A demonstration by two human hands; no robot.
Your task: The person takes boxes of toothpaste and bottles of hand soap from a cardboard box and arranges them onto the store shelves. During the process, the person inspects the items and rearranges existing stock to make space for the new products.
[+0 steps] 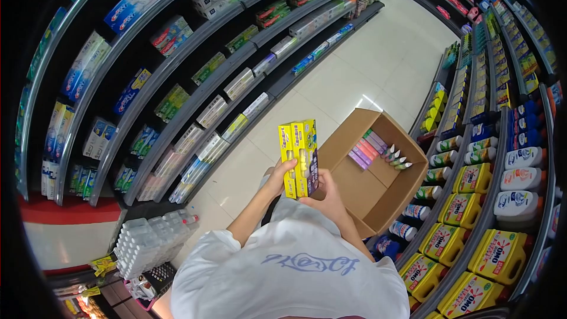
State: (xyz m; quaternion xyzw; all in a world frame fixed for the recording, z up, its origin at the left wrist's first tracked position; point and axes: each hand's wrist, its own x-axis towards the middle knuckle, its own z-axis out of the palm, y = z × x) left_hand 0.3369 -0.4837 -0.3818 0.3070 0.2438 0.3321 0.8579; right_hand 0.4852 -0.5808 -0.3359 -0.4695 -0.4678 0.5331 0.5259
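Note:
Two yellow boxes (298, 142), side by side and upright, are held in front of my body between both hands. My left hand (280, 178) grips their left side near the lower half, fingers wrapped on the edge. My right hand (326, 196) holds the lower right side, its thumb by the bottom corner. Just right of the boxes stands an open cardboard box (384, 198). Inside it lie small pink and purple packs (367, 149) and several white-tipped tubes (397, 158).
Curved shelves (201, 91) with toothpaste boxes run along the left. On the right, shelves hold yellow detergent jugs (460, 210) and white bottles (518, 204). Wrapped clear bottles (155, 239) stand at lower left. Tiled floor (348, 82) runs between the shelves.

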